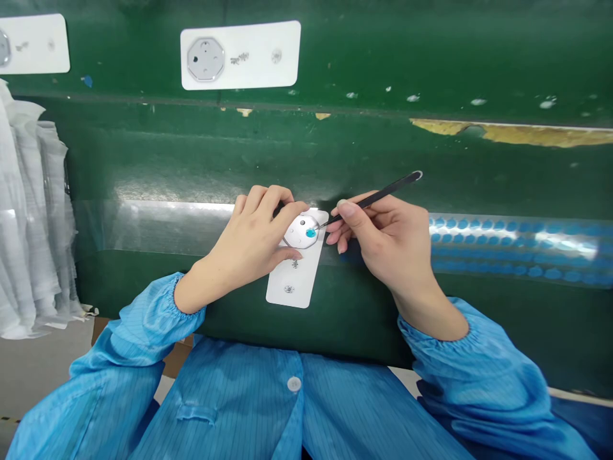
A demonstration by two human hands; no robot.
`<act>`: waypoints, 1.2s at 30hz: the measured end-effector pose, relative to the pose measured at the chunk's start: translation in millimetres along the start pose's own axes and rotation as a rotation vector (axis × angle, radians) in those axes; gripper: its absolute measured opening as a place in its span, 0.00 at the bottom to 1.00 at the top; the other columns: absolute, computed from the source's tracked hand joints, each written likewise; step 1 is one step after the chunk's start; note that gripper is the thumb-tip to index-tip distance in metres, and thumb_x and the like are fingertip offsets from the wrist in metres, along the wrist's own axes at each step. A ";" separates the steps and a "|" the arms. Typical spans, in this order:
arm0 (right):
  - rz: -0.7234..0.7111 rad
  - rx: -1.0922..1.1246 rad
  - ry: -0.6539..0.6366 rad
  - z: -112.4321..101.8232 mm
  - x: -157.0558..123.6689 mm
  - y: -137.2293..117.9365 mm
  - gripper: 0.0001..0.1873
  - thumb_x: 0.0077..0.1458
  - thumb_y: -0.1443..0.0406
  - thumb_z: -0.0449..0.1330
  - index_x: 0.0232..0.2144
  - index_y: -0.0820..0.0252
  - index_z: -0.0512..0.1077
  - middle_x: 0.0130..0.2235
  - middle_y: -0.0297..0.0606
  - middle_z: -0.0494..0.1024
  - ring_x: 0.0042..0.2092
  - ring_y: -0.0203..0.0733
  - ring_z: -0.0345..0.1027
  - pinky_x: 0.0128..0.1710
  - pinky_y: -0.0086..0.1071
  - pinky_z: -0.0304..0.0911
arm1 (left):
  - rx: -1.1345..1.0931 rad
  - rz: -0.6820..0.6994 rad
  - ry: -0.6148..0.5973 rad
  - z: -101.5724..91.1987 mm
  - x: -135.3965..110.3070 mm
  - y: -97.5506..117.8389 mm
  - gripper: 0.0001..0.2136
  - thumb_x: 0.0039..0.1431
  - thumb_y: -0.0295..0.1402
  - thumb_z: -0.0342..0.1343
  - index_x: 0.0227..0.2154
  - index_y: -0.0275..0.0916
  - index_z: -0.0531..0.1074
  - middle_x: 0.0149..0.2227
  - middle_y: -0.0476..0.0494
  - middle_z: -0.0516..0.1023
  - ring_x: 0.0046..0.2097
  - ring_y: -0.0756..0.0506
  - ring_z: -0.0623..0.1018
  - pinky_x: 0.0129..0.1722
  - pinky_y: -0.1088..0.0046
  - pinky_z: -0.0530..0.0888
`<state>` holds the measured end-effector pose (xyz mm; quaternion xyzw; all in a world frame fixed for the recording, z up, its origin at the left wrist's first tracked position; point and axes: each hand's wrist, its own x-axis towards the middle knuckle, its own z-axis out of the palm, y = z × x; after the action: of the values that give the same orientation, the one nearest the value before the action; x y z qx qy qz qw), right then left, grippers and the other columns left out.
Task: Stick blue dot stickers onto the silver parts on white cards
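Note:
A white rectangular panel with a round-cornered octagonal disc lies on the green table in front of me. My left hand has its fingers and thumb curled around the panel's left side, gripping it at the disc. In my right hand is a pair of black tweezers, held like a pen. Their tip meets a small blue round sticker on the disc's right part. Whether the tip still pinches the sticker is too small to tell.
A clear strip with rows of blue dots runs rightward. Similar white panels lie further back, one in the middle and one at the left. White foam sheets hang at the left. The table ledge has a chipped edge.

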<state>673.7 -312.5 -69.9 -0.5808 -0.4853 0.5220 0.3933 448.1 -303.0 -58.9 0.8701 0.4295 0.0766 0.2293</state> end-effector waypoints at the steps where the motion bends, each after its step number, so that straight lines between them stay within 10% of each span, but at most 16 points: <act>1: 0.004 0.002 -0.006 -0.3 0.5 -0.6 0.16 0.63 0.49 0.70 0.32 0.52 0.80 0.26 0.35 0.81 0.20 0.40 0.72 0.18 0.37 0.70 | 0.002 0.003 0.002 0.1 0.1 0.0 0.31 0.59 0.39 0.73 0.60 0.38 0.67 0.57 0.32 0.71 0.56 0.32 0.69 0.52 0.53 0.70; 36: -0.082 -0.010 -0.017 -0.6 4.5 4.2 0.13 0.64 0.51 0.70 0.33 0.51 0.80 0.25 0.33 0.81 0.19 0.39 0.72 0.16 0.34 0.70 | -0.019 -0.019 -0.031 -2.4 1.3 0.5 0.29 0.59 0.37 0.71 0.60 0.40 0.67 0.58 0.32 0.70 0.57 0.31 0.69 0.53 0.52 0.69</act>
<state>674.9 -309.0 -74.9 -0.5582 -0.5145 0.5079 0.4072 448.5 -301.5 -56.6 0.8649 0.4332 0.0648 0.2451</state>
